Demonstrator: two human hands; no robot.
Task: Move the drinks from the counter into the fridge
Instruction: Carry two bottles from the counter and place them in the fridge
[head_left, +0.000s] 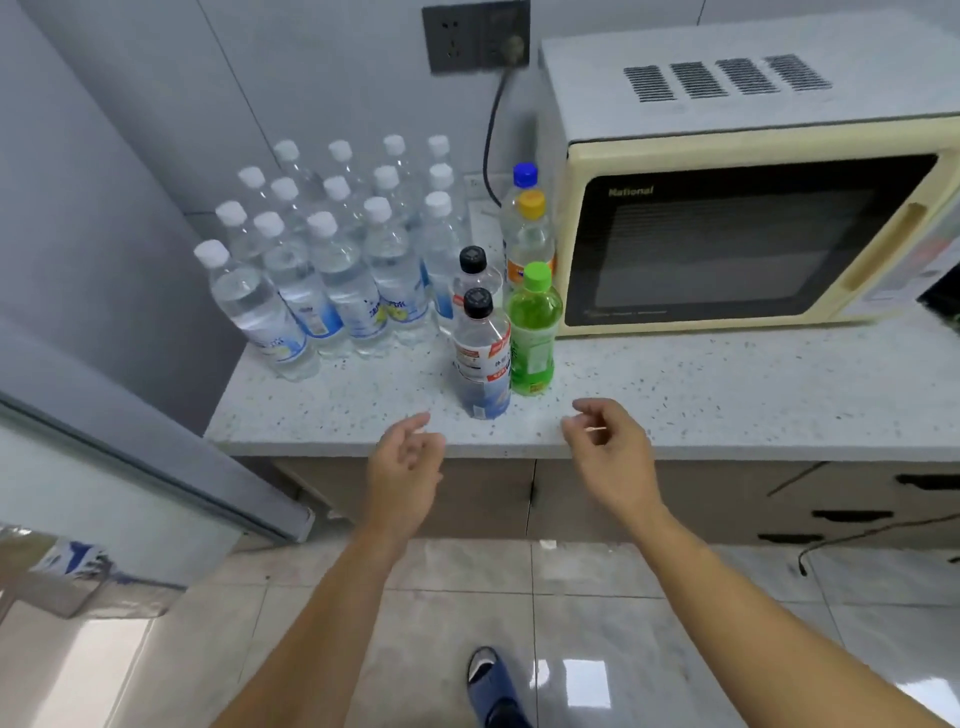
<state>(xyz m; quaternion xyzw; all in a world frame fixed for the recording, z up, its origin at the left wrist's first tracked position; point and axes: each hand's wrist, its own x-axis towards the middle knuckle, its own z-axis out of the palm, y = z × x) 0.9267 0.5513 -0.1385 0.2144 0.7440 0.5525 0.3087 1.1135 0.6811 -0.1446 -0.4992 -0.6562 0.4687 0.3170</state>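
Reaching in, your left hand (405, 462) and right hand (608, 447) hover loosely curled and empty at the speckled white counter (727, 395); next, grasp the black-capped clear plastic bottle (480, 358) standing nearest.

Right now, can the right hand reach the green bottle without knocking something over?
Probably yes. The right hand is empty at the counter edge, and bare counter lies between it and the green bottle. The black-capped bottle stands close on the bottle's left, so a grasp from the right looks safest.
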